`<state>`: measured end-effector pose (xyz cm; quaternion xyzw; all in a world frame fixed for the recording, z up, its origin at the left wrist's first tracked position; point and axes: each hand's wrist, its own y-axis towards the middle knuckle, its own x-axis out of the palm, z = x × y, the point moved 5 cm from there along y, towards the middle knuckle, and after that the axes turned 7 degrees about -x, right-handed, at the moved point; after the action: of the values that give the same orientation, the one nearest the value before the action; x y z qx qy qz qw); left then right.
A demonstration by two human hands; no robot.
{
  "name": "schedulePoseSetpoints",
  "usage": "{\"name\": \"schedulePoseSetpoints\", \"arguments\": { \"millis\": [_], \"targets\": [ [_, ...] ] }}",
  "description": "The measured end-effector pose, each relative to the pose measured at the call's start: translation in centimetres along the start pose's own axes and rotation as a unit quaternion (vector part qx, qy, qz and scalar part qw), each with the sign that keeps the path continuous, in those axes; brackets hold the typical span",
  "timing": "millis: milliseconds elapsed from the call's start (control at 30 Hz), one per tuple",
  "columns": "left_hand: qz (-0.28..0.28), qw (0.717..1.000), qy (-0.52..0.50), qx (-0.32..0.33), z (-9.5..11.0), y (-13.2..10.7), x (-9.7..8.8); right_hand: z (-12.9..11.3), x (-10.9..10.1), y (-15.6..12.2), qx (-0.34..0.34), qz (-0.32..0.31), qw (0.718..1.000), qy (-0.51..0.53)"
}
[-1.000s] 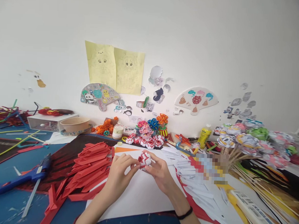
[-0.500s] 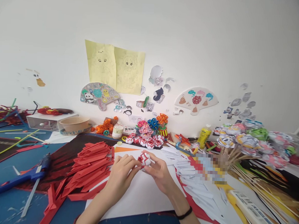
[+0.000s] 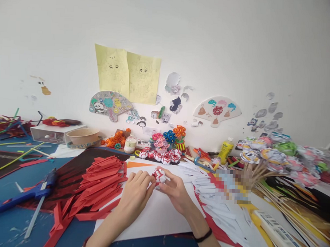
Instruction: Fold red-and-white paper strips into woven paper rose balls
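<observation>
A small red-and-white folded paper flower (image 3: pixel 159 175) is held up between both hands, above a large white sheet (image 3: pixel 152 214). My left hand (image 3: pixel 138 189) pinches its left edge, with the fingertips partly hidden behind the knuckles. On the other side, my right hand (image 3: pixel 175 189) grips it between thumb and fingers. Left of the sheet lies a heap of folded red paper strips (image 3: pixel 99 182). A spread of white paper strips (image 3: pixel 213 198) lies to the right. Several similar red-and-white flowers (image 3: pixel 165 158) sit in a row behind my hands.
A blue glue gun (image 3: pixel 33 194) rests at left. A beige bowl (image 3: pixel 82 136), a jar (image 3: pixel 130 144) and a yellow bottle (image 3: pixel 225 151) stand near the wall. Paper flowers on sticks (image 3: pixel 273 150) crowd the right, with thin wooden sticks (image 3: pixel 289 212) and a white box (image 3: pixel 280 234) before them.
My left hand has turned slightly at the flower, its knuckles now facing up more. The flower and my right hand stay almost in place.
</observation>
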<state>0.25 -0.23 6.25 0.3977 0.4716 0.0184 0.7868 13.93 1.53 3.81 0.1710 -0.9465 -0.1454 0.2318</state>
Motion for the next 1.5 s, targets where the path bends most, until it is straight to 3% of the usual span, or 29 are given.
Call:
{"name": "schedulePoseSetpoints", "arguments": {
  "millis": [267, 600, 867, 1067, 1300, 1500],
  "targets": [
    [-0.028, 0.995, -0.082, -0.053, -0.5, 0.1, -0.1, -0.1, 0.0, -0.1, -0.001, -0.003, 1.000, 0.005],
    [0.001, 1.000, -0.023, 0.003, 0.2, -0.1, -0.1, 0.1, 0.0, -0.2, 0.012, 0.004, 1.000, -0.013],
    [0.016, 0.985, -0.153, -0.075, -0.9, 0.6, -1.8, 0.1, -0.3, -0.1, -0.003, -0.012, 1.000, 0.006],
    [0.002, 0.995, -0.091, -0.035, -0.5, 0.5, -1.5, 0.0, -0.2, -0.1, -0.004, -0.017, 1.000, -0.007],
    [0.101, 0.990, 0.066, 0.067, 0.3, -0.5, -1.4, 0.4, -0.5, 0.0, -0.019, -0.002, 0.999, -0.041],
    [0.101, 0.980, 0.141, 0.098, 0.7, -0.9, -1.0, 0.3, -0.5, 0.1, -0.027, 0.012, 0.997, -0.075]
  ]
}}
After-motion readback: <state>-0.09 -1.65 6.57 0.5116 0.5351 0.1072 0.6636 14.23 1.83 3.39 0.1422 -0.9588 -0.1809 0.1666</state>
